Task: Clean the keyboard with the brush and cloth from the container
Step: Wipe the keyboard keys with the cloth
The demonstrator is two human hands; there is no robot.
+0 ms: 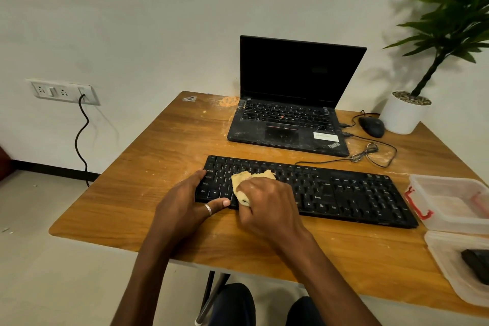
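Our right hand (267, 204) bunches the cloth (254, 176) on the left end of the keyboard (344, 193); left hand (185, 201) grips that end. Most keys lie rightward along its long axis.

We note moderate, warm indoor light; the plant (455, 21) throws a soft shadow on the wall (132, 21). Wide-angle bending at edges; corners slightly soft.

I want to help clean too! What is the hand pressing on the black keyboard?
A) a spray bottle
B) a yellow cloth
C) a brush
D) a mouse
B: the right hand grips a crumpled yellow cloth on the left keys of the keyboard, while the left hand holds its left end.
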